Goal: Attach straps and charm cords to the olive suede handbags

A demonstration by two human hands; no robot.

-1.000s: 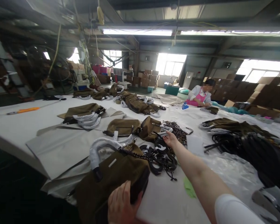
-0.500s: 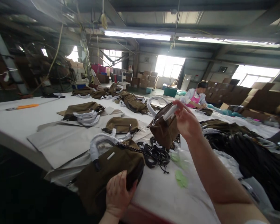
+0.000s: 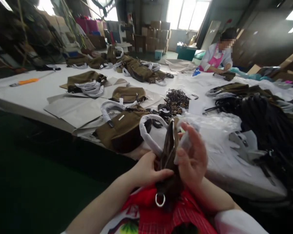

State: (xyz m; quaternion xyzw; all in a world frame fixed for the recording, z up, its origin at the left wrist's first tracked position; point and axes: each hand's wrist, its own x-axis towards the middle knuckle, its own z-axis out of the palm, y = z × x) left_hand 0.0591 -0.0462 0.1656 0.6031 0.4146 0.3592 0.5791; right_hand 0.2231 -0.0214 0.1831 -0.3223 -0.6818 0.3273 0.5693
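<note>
I see one left hand (image 3: 148, 169) and one right hand (image 3: 194, 159) gripping one small brown fabric zip-top bag (image 3: 169, 151), at four o'clock from one larger olive-brown fabric bag (image 3: 122, 127) on the white tabletop (image 3: 52, 83).

Bag workshop indicated: many similar brown bags (image 3: 129, 94) are spread over a white worktop (image 3: 39, 89); cartons (image 3: 160, 36) are stacked at upper centre; an aproned co-worker (image 3: 215, 60) is seen at upper right.
</note>
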